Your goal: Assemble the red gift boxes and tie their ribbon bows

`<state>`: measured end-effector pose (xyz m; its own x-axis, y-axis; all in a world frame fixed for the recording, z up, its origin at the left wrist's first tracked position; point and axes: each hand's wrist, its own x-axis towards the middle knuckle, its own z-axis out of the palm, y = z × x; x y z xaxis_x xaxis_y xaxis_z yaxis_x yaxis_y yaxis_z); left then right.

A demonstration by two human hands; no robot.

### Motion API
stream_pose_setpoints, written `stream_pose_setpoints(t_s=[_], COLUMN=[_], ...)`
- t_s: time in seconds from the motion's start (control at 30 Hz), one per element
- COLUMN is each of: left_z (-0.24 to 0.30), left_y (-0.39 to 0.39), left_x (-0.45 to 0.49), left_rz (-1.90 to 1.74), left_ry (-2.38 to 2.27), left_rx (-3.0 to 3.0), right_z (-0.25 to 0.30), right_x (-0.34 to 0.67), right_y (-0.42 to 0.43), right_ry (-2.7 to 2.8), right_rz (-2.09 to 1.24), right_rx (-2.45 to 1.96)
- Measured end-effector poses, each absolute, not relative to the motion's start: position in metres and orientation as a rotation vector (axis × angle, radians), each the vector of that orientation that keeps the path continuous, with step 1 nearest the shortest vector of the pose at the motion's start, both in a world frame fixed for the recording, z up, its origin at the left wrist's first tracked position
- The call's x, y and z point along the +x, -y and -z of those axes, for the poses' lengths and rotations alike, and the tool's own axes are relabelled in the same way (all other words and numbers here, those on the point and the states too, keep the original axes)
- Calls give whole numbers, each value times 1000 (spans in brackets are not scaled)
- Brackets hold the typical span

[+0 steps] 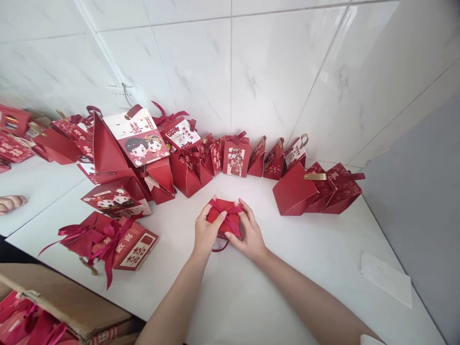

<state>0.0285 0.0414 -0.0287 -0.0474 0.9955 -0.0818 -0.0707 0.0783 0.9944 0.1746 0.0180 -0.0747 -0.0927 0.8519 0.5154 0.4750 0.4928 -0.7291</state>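
Logged white tabletop beneath and all around left hand and right hand; matte, evenly lit. Beyond both hands, noted wall of large white tiles with faint grey veining and thin grey grout lines. Up and left of left hand, found room corner, with second tiled wall of same pattern. Spotted small white wall fitting near that corner; detail too blurred to identify. Far right of right hand, past table edge, recorded flat grey surface; floor or panel not determined. Observed bright diffuse light, soft glare on upper tiles.

A home-like packing spot: white tiled wall, red gift boxes.
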Motion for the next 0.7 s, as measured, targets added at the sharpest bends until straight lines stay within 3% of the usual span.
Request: stream_pose_setpoints(t_s=[0.7], left_z=[33], left_y=[-39], left_x=[27], left_rz=[-1266], left_ry=[-1225], left_rx=[1154], right_z=[74], right_x=[178], right_y=[-19], right_ry=[1771], right_rz=[-478], right_rx=[-1130])
